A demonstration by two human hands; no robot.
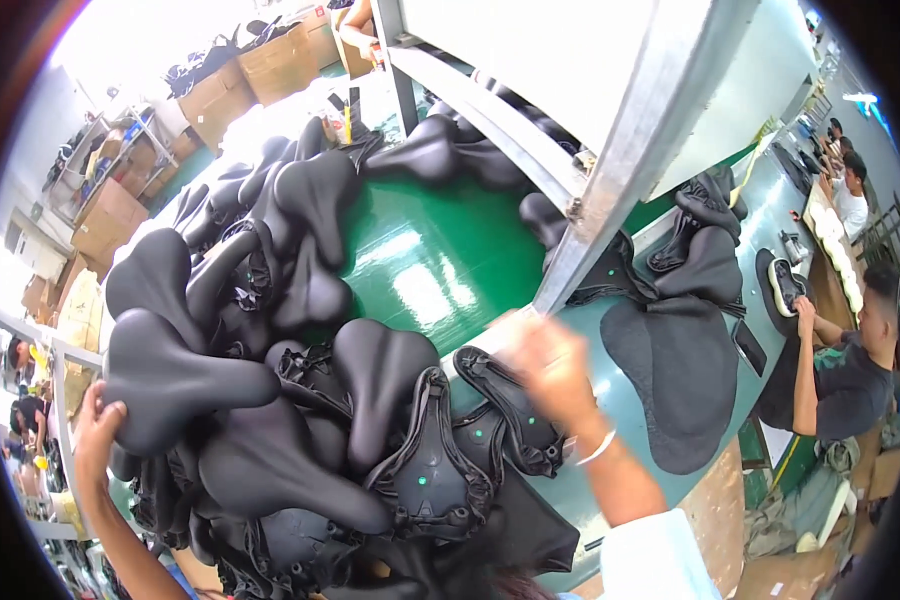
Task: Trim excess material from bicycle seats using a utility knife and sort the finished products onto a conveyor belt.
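My left hand point(95, 428) grips the lower edge of a black bicycle saddle point(165, 375) at the left side of a big heap of saddles. My right hand point(548, 368) is blurred, fingers apart, hovering above an upturned saddle point(510, 410) lying on its back near the metal post point(610, 180). Nothing is visibly held in the right hand. A pale band sits on the right wrist. Another upturned saddle point(430, 470) with green dots lies just left of it.
The green worktable point(430, 260) carries several more black saddles at the back and right. A flat grey-black cover point(680, 370) lies right of the post. A person point(840, 370) works at the right; others sit further back. Cardboard boxes point(270, 60) stand beyond the table.
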